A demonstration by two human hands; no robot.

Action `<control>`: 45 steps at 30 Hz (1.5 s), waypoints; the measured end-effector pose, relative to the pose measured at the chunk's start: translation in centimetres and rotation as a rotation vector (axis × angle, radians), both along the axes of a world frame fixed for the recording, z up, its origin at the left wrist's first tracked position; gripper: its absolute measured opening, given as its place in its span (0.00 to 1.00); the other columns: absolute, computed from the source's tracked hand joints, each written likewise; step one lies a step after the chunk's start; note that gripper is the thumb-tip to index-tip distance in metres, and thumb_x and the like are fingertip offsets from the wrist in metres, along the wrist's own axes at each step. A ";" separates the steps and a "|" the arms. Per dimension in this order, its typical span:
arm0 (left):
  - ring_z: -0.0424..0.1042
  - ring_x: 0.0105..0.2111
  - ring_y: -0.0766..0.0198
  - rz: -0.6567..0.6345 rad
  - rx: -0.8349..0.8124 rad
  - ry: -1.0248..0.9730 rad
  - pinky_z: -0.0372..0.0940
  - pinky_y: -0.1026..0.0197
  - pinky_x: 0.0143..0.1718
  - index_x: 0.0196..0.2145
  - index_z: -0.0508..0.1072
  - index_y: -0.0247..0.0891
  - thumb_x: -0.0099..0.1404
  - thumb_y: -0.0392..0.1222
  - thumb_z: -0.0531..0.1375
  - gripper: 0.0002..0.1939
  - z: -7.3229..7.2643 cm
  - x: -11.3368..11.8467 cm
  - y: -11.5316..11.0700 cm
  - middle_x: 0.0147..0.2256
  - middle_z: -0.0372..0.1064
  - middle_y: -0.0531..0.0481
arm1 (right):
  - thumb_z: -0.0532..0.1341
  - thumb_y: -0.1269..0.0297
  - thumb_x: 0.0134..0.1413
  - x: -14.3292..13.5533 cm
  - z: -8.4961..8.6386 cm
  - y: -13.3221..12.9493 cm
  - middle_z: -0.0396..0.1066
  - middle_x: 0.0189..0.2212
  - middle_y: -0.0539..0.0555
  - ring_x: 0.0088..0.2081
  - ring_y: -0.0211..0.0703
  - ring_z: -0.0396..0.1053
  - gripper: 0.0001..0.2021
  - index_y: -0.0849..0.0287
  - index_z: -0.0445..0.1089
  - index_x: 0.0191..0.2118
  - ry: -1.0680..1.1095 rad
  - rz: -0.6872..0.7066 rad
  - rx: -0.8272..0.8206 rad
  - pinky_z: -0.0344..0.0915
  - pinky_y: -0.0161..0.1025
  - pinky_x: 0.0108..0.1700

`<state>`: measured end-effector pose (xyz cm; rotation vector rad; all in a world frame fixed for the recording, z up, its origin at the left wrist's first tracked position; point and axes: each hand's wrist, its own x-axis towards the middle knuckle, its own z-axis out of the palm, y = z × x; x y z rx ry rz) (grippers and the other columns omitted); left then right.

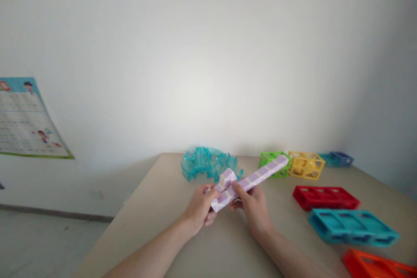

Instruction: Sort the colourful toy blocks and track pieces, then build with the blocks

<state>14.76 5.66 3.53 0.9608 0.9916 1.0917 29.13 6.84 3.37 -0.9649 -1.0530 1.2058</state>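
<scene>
A long pink-and-white segmented bar [260, 175] is held slanting above the table, its far end up to the right. Near its lower end a short block of the same colouring sticks up beside it. My left hand [200, 208] grips the lower left end, thumb on top and fingers underneath. Further along the bar, my right hand [254, 210] is closed round it, thumb across the upper side. Behind the hands lies a clear teal plastic piece [202, 161], partly hidden by the bar.
On the beige table [156, 195], a green frame [267, 158] and a yellow frame [306, 165] stand at the back, with a blue piece [341, 159] farther right. Red [325, 197], teal [353, 226] and orange [381, 266] frames lie at the right. A wall rises behind.
</scene>
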 end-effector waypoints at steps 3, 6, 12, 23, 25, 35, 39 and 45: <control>0.48 0.07 0.76 0.100 -0.028 -0.152 0.37 0.72 0.08 0.22 0.63 0.38 0.52 0.46 0.62 0.12 -0.1 -0.1 0.5 0.11 0.54 0.61 | 0.69 0.54 0.42 -0.1 0.1 -0.3 0.69 0.19 0.50 0.20 0.42 0.68 0.17 0.60 0.67 0.29 0.035 -0.035 0.090 0.69 0.38 0.20; 0.46 0.08 0.78 0.179 -0.046 -0.265 0.37 0.73 0.09 0.23 0.62 0.37 0.53 0.47 0.60 0.12 0.1 -0.5 1.2 0.13 0.53 0.62 | 0.71 0.58 0.42 -0.3 0.3 -0.8 0.72 0.27 0.51 0.27 0.44 0.70 0.17 0.57 0.65 0.34 0.120 -0.016 0.161 0.69 0.37 0.21; 0.49 0.10 0.81 0.115 -0.045 -0.451 0.43 0.74 0.09 0.30 0.67 0.33 0.54 0.48 0.60 0.13 0.5 -1.2 1.6 0.21 0.61 0.59 | 0.70 0.64 0.44 -0.2 0.8 -1.1 0.74 0.36 0.52 0.35 0.42 0.70 0.15 0.55 0.64 0.35 0.357 0.186 0.131 0.68 0.35 0.29; 0.48 0.09 0.83 0.078 -0.051 -0.674 0.48 0.74 0.08 0.36 0.71 0.32 0.59 0.45 0.59 0.13 2.0 -2.0 0.7 0.41 0.75 0.44 | 0.70 0.65 0.44 0.0 0.6 -1.2 0.74 0.36 0.53 0.40 0.45 0.70 0.11 0.56 0.70 0.35 0.536 0.369 -0.051 0.68 0.38 0.36; 0.50 0.09 0.83 0.035 0.009 -0.604 0.48 0.74 0.08 0.36 0.72 0.32 0.58 0.45 0.60 0.13 1.8 -1.7 0.6 0.41 0.75 0.44 | 0.69 0.64 0.45 -0.1 0.1 -0.9 0.74 0.32 0.52 0.35 0.44 0.71 0.13 0.56 0.70 0.38 0.582 0.345 -0.130 0.68 0.37 0.31; 0.65 0.15 0.71 -0.179 0.164 -0.353 0.52 0.69 0.08 0.33 0.72 0.32 0.55 0.45 0.65 0.14 0.5 -1.0 -0.1 0.32 0.71 0.47 | 0.67 0.62 0.50 -0.3 -0.1 -0.8 0.75 0.36 0.56 0.30 0.40 0.71 0.10 0.60 0.69 0.37 0.485 0.414 -0.134 0.67 0.32 0.24; 0.68 0.18 0.68 -0.100 0.156 -0.298 0.53 0.68 0.11 0.25 0.67 0.34 0.52 0.40 0.66 0.10 0.7 -0.9 -0.2 0.34 0.71 0.48 | 0.66 0.61 0.53 -0.6 -0.4 -1.0 0.73 0.32 0.54 0.26 0.37 0.69 0.10 0.62 0.68 0.35 0.368 0.440 -0.065 0.67 0.31 0.22; 0.67 0.22 0.66 0.057 0.165 -0.210 0.60 0.65 0.22 0.25 0.68 0.33 0.52 0.40 0.65 0.09 0.8 -0.8 0.2 0.23 0.66 0.52 | 0.68 0.59 0.50 -0.8 -0.8 -1.1 0.72 0.26 0.52 0.25 0.37 0.67 0.13 0.61 0.67 0.35 0.306 0.373 -0.014 0.66 0.31 0.21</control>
